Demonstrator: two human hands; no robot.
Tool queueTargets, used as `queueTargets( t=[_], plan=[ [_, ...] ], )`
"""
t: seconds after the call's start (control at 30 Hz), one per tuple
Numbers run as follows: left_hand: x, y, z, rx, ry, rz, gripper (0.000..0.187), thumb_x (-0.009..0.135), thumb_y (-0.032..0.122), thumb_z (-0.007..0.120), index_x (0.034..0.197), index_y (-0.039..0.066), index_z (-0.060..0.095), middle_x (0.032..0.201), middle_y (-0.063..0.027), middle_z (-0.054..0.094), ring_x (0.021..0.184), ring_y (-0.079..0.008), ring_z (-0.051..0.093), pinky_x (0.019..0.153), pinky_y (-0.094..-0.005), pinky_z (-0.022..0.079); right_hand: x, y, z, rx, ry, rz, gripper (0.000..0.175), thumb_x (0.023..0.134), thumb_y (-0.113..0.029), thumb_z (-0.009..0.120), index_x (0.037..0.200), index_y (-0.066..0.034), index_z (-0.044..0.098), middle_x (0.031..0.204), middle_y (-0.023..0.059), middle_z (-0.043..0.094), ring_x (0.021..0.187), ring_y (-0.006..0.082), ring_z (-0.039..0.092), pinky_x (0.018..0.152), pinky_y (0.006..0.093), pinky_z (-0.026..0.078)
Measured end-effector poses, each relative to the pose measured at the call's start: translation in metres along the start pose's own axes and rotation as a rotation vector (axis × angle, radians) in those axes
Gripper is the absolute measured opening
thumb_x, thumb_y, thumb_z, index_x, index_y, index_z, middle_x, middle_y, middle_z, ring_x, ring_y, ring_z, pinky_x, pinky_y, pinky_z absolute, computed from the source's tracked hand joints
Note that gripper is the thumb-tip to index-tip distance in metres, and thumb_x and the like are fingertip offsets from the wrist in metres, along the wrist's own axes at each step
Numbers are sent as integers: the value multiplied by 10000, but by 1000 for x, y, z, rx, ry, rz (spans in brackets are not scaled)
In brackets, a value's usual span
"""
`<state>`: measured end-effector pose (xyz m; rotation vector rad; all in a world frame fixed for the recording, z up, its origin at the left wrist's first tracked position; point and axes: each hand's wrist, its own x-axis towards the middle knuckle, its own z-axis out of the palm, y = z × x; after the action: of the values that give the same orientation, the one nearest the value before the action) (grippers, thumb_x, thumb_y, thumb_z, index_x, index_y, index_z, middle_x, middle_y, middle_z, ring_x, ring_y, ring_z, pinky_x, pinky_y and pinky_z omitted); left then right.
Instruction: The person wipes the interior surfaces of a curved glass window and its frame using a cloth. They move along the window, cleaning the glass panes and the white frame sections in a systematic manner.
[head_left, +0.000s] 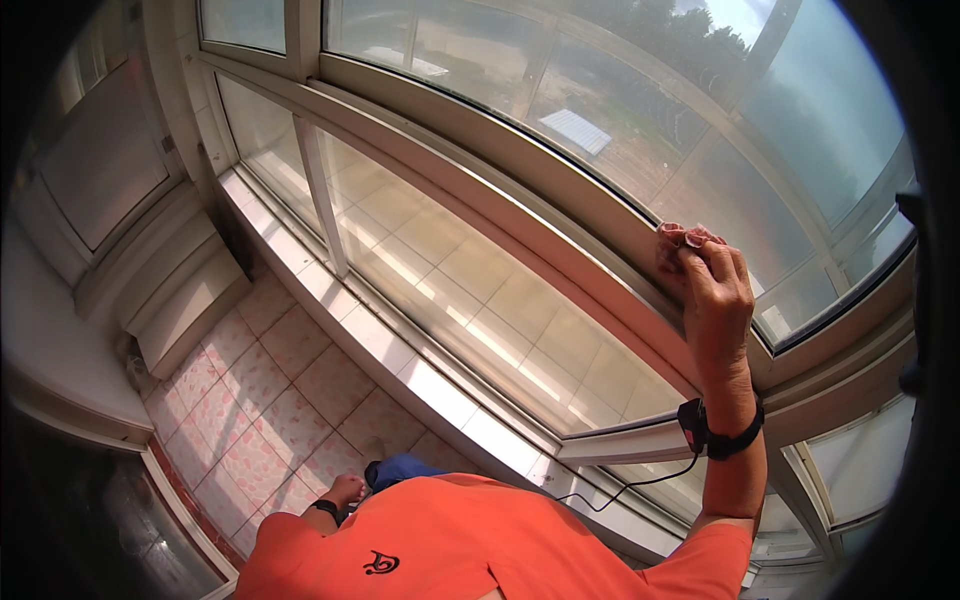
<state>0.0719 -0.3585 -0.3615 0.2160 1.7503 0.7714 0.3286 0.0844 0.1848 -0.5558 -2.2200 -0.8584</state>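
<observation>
My right hand (716, 289) is raised at the right, its fingers closed around a crumpled pinkish cloth (686, 238). The cloth touches the lower frame of a large window, where the frame meets the glass pane (600, 97). A dark band with a small box and a cable is strapped on the right wrist. My left hand (347, 489) hangs low beside my body, above the tiled floor, with its fingers curled; whether anything is in it cannot be made out. That wrist also bears a dark band.
Below the window frame run lower glass panels (480, 300) and a white tiled ledge (446, 390). A pale stepped block (184, 307) stands on the pink-patterned floor (300, 375) at the left. A dark glossy panel (112, 502) is at the lower left. The cable hangs near the ledge.
</observation>
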Motion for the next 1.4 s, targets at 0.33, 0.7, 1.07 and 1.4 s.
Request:
queueTargets(
  t=[0.33, 0.7, 1.07, 1.4],
  plan=[
    [95, -2, -138, 343, -138, 137, 162, 860, 201, 623, 774, 64, 634, 675, -96, 587, 616, -214, 607, 567, -398, 489, 105, -79, 69, 46, -85, -25, 220, 731, -48, 804, 945, -50, 753, 1073, 93, 728, 1041, 301, 701, 860, 391, 602],
    [186, -9, -224, 841, 8, 518, 83, 771, 147, 655, 722, 95, 697, 739, -114, 682, 678, -280, 674, 589, -413, 544, 207, -160, 137, 113, -113, -21, 134, 802, -137, 803, 887, -59, 734, 1038, 77, 709, 994, 280, 679, 822, 396, 599],
    [120, 12, -210, -405, -12, -109, 166, 902, 89, 543, 795, 29, 656, 667, -63, 600, 520, -164, 541, 447, -319, 412, 286, -227, 208, 183, -42, -68, 83, 851, -122, 733, 893, -53, 751, 1122, 79, 715, 1036, 265, 670, 906, 385, 583],
    [120, -1, -239, -504, 37, -37, 136, 990, 109, 554, 878, 54, 612, 764, -41, 604, 580, -137, 565, 488, -285, 465, 315, -283, 237, 926, 92, 17, 133, 886, -97, 738, 999, -126, 803, 1057, 83, 744, 999, 306, 695, 865, 402, 568]
  ],
)
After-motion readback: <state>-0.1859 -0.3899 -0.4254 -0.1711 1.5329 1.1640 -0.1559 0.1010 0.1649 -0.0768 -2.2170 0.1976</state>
